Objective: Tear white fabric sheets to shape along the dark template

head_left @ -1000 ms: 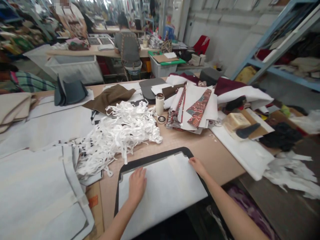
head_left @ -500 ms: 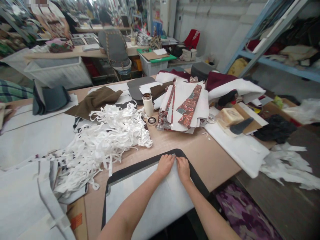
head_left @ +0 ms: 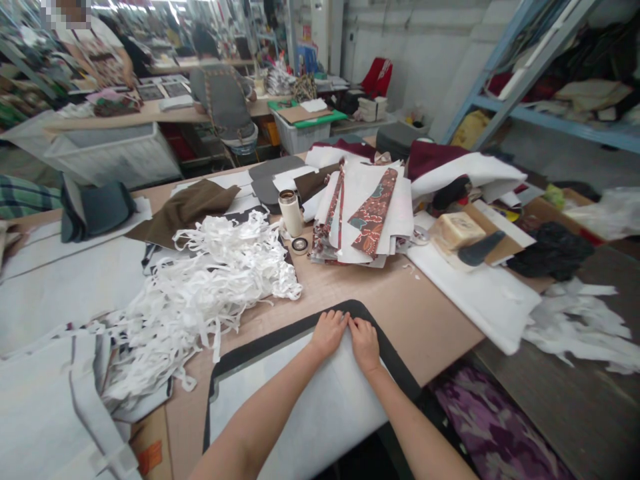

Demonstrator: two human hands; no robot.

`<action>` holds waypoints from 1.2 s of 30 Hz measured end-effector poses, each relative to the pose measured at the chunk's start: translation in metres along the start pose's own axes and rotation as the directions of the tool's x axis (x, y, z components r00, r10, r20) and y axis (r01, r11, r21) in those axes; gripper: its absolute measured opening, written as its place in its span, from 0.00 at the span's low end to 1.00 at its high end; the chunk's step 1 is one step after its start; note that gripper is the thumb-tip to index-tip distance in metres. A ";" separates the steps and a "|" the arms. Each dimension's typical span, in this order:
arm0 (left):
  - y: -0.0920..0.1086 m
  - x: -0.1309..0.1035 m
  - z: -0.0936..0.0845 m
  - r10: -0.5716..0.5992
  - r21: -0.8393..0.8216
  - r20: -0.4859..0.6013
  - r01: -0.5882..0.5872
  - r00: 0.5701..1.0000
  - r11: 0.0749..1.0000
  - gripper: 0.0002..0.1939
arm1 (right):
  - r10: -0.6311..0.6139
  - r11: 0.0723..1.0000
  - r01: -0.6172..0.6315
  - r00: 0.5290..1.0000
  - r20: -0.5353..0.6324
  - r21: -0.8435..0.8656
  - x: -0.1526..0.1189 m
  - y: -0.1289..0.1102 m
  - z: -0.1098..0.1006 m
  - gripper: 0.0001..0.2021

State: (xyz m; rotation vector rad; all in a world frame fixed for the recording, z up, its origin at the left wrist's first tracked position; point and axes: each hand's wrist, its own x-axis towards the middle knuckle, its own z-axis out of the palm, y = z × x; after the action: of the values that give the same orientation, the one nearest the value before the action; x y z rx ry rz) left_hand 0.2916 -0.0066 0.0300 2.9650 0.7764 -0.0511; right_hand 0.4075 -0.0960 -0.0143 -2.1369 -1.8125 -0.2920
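A white sheet [head_left: 305, 407] lies on a dark panel [head_left: 273, 337] with a rounded corner, at the table's near edge. Close to that corner, my left hand [head_left: 329, 331] presses its curled fingers on the sheet's edge. My right hand [head_left: 365, 342] is just beside it, fingertips bent down on the same edge and nearly touching the left ones. Both hands look pinched on the sheet's edge. A tangle of white strips [head_left: 220, 273] lies left of the panel.
Beyond the panel stand a cream bottle [head_left: 291, 212], its lid [head_left: 299, 245] and a stack of patterned pieces [head_left: 377, 213]. A yellowish block [head_left: 457, 231] is at right, white fabric layers [head_left: 55, 400] at left. A person [head_left: 95, 50] stands far back left.
My right hand's fingers have shifted slightly left, closer to my left hand at the corner. The view has moved slightly.
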 end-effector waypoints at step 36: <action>-0.003 -0.006 0.007 0.204 0.108 -0.114 -0.192 0.972 0.975 0.18 | -0.055 0.996 0.053 0.998 0.021 0.075 -0.006 0.007 -0.012 0.15</action>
State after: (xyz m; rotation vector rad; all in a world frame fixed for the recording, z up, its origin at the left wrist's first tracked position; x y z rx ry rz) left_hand 0.2846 -0.0076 0.0235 3.1465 0.4980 0.1130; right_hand 0.4143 -0.1070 -0.0065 -2.0518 -1.8660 -0.2100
